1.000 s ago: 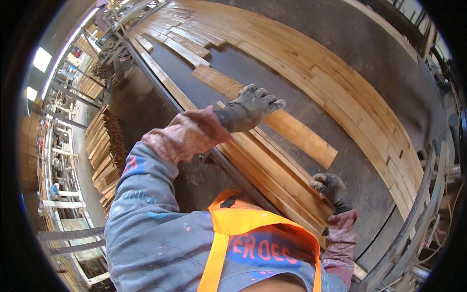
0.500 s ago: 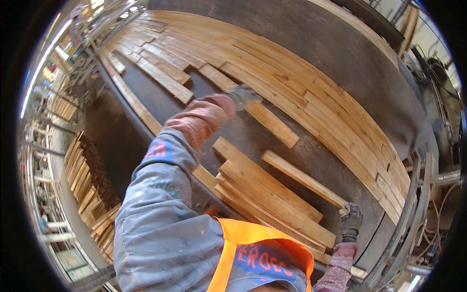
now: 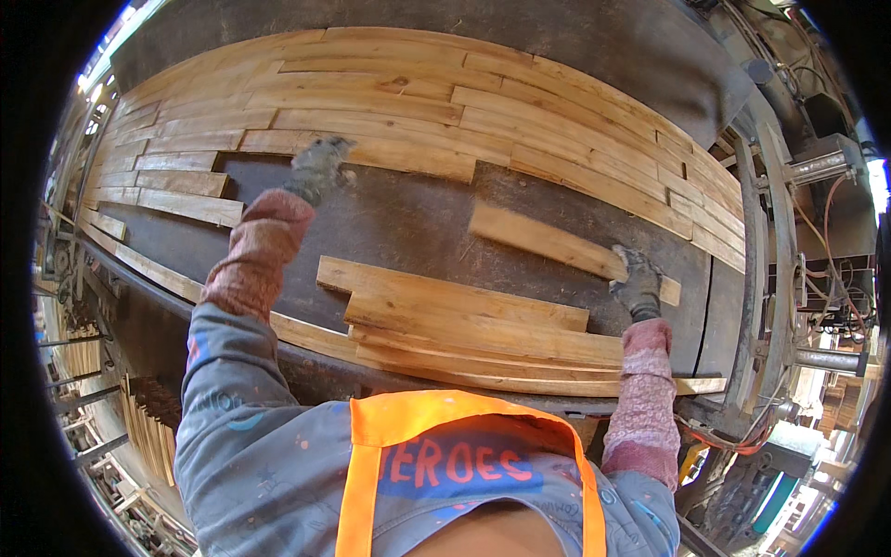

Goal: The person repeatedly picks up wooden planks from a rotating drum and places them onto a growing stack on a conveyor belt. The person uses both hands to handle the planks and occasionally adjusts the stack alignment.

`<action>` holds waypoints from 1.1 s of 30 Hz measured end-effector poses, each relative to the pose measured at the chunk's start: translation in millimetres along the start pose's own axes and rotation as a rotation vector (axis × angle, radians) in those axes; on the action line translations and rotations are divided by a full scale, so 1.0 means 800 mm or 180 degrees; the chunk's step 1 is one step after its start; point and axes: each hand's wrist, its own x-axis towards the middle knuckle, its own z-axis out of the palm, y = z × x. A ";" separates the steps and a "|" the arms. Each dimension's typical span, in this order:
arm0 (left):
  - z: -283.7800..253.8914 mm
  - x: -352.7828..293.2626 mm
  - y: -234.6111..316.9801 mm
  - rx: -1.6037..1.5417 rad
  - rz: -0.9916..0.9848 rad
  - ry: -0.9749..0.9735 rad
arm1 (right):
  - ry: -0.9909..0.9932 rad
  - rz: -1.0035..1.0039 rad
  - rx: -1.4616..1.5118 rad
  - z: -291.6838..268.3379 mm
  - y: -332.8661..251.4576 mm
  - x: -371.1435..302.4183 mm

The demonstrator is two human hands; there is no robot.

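My left hand [image 3: 320, 165], in a grey work glove, is at the near edge of the laid wooden planks [image 3: 380, 84]. Motion smears its fingers, so their grip does not show. My right hand [image 3: 639, 278], gloved too, grasps a loose wooden board [image 3: 538, 237] near its right end. That board lies slantwise over the dark tabletop, apart from the laid rows. Closer to me rests a stack of loose boards [image 3: 464, 320], several of them overlapping.
A dark metal table [image 3: 408, 218] carries the planks. One long wooden strip [image 3: 167, 269] runs along its near edge. Metal frame bars [image 3: 770, 251] with cylinders and hoses stand at the right. More stacked wood [image 3: 148, 418] sits below at the left.
The view has turned. My left hand has brought its plank to the laid rows. My right hand has carried its board away from the stack, farther from me.
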 end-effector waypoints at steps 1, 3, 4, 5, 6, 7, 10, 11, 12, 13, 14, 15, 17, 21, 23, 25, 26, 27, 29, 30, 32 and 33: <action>-0.001 -0.007 0.019 -0.0057 0.0122 0.0091 | -0.0038 0.0236 -0.0088 -0.001 0.008 0.007; 0.000 -0.007 0.077 -0.0386 0.0393 0.0223 | 0.0495 -0.0033 -0.0232 0.002 0.012 0.028; 0.001 -0.001 0.117 -0.0391 0.0478 0.0128 | 0.0696 -0.0234 -0.0208 0.005 0.007 0.042; 0.000 0.009 0.160 -0.0440 0.0669 0.0236 | 0.1002 -0.0445 0.0054 0.010 -0.005 0.057; -0.002 0.020 0.206 -0.0424 0.0756 0.0267 | 0.1298 -0.0660 0.0364 0.014 -0.021 0.079; -0.004 0.031 0.254 -0.0423 0.0869 0.0299 | 0.1195 -0.0440 0.0755 0.017 -0.039 0.095; -0.008 0.070 0.364 -0.0342 0.0892 -0.0016 | 0.1297 -0.0117 -0.0014 0.018 -0.084 0.104; -0.004 0.081 0.383 -0.0335 0.0896 -0.0122 | 0.1356 -0.0060 0.0152 0.013 -0.088 0.095; 0.002 0.096 0.390 -0.0131 0.0757 -0.0061 | 0.1399 0.0033 0.0326 0.006 -0.086 0.079; 0.010 0.109 0.389 -0.0057 0.0690 -0.0063 | 0.1570 -0.0033 0.0537 -0.002 -0.081 0.062; 0.020 0.120 0.380 -0.0061 0.0695 -0.0053 | 0.1425 -0.0303 0.0587 -0.014 -0.068 0.049; 0.030 0.128 0.372 0.0071 0.0563 -0.0026 | 0.1124 -0.0325 0.0897 -0.025 -0.049 0.029; 0.044 0.139 0.358 -0.0104 0.0615 -0.0119 | 0.0593 -0.0597 0.1576 -0.039 -0.012 -0.020; 0.011 0.105 0.348 -0.0759 0.0928 0.0242 | -0.0495 0.0079 0.1942 -0.034 -0.010 -0.092; -0.034 0.056 0.351 -0.0610 0.1038 -0.0353 | -0.0071 -0.0632 0.0691 -0.023 -0.038 -0.115; -0.066 -0.032 0.359 0.0001 0.0844 -0.1115 | 0.0049 -0.0856 0.0379 -0.016 -0.070 -0.125; -0.079 -0.074 0.359 -0.0037 0.0851 -0.1320 | 0.0042 -0.0853 0.0331 -0.017 -0.078 -0.126; -0.088 -0.099 0.357 0.0021 0.0766 -0.1752 | -0.0140 -0.0784 0.0240 -0.018 -0.087 -0.125; -0.095 -0.123 0.353 -0.0064 0.0570 -0.2002 | -0.0610 -0.0802 0.0845 -0.026 -0.087 -0.117; -0.095 -0.127 0.348 0.0079 0.0508 -0.1946 | -0.0789 -0.0809 0.0999 -0.030 -0.082 -0.115; -0.091 -0.120 0.345 0.0285 0.0553 -0.1782 | -0.0650 -0.0925 0.1315 -0.036 -0.069 -0.111; -0.088 -0.113 0.347 0.0311 0.0399 -0.1489 | 0.0127 -0.1126 0.1092 -0.038 -0.062 -0.109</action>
